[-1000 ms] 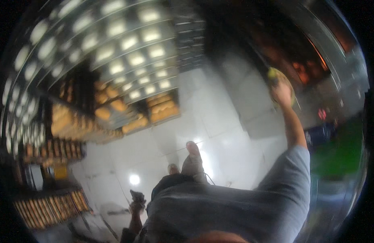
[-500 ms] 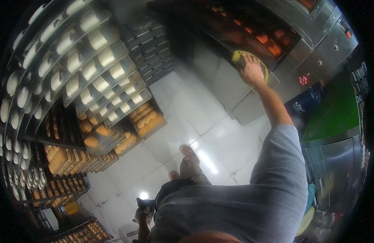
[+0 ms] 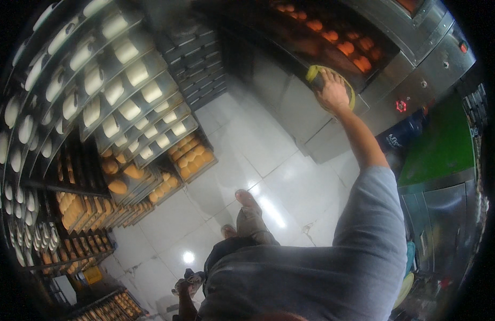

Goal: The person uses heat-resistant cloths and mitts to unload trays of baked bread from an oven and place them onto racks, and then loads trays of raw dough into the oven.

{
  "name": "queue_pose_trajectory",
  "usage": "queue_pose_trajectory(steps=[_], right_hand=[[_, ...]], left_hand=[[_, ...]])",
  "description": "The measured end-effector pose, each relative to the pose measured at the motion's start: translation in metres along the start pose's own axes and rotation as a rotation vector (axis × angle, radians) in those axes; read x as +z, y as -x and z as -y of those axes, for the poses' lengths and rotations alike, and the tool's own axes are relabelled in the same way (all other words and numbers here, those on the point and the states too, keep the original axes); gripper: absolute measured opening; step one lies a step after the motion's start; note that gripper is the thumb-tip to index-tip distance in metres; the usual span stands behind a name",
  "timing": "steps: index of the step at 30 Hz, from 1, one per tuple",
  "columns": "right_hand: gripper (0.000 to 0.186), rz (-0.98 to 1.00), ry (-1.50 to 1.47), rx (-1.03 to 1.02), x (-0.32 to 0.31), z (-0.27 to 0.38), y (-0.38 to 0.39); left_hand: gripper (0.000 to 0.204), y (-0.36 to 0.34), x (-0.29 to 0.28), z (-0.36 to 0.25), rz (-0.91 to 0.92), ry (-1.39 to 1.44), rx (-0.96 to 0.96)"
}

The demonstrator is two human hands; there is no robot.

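Observation:
My right hand lies flat with fingers stretched over a dark pad with a yellow rim. The pad rests against the near right end of the dark oven door. Beyond the door, rounded breads glow orange inside the oven. Down at my left side, my left hand is closed on a dark, crumpled cloth. It hangs beside my body, away from the oven, and its fingers are partly hidden.
Tall racks at left hold trays of pale dough rolls. Lower trays carry browned loaves. A blue cylinder and a green-topped metal cabinet stand at right. White floor tiles lie between racks and oven.
More of the glowing breads shows above the oven door now. My left hand and its cloth have shifted slightly left and down. My right hand stays on the pad.

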State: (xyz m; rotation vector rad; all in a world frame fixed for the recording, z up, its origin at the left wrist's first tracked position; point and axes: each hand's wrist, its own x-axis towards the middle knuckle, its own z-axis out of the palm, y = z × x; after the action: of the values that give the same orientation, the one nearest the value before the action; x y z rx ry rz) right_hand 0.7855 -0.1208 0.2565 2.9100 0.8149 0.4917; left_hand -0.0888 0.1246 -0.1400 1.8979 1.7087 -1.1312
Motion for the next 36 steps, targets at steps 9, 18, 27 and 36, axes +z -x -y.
queue_pose_trajectory(steps=[9, 18, 27, 36], right_hand=[[0.071, -0.018, 0.031, -0.015, 0.007, -0.005, -0.002], [0.073, -0.075, -0.041, -0.084, 0.017, -0.012, -0.005], [0.061, -0.179, 0.018, -0.197, 0.039, -0.031, -0.014], [0.066, -0.127, 0.037, -0.257, 0.03, -0.033, -0.014]], left_hand=[[0.054, -0.001, -0.025, -0.022, -0.067, -0.021, 0.163], [0.048, 0.013, -0.103, -0.128, -0.2, 0.845, 0.522], [0.044, 0.077, -0.154, -0.279, 0.659, 2.148, 0.568], [0.052, 0.239, -0.317, -0.389, 1.311, 2.124, 1.072]])
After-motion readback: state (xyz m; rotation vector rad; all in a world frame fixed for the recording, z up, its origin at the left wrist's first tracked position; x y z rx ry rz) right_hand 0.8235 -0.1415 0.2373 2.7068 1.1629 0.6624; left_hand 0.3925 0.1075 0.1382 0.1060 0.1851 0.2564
